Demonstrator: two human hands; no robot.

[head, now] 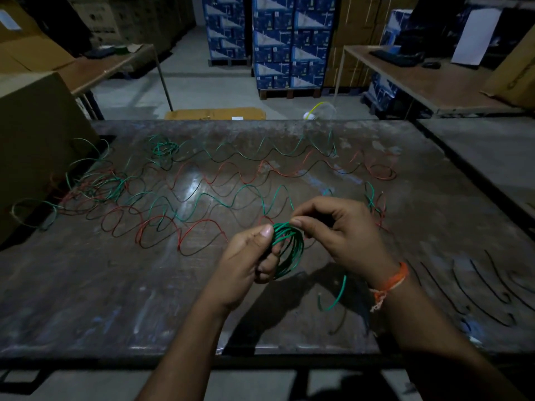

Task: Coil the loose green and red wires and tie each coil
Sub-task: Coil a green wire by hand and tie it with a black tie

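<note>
My left hand (249, 256) grips a small green wire coil (291, 248) above the near middle of the dark table (115, 299), thumb pressed on its left side. At the coil's top my right hand (338, 233) pinches the wire between thumb and forefinger. A loose green tail (337, 296) hangs below the right wrist. Wavy green wire (246, 195) and red wire (197, 230) lie stretched across the table beyond the hands.
A tangle of green and red wires (101, 183) lies at the table's left, beside a cardboard box (34, 134). Several short black ties (477, 287) lie at the near right. Other tables and stacked blue boxes (289, 39) stand behind.
</note>
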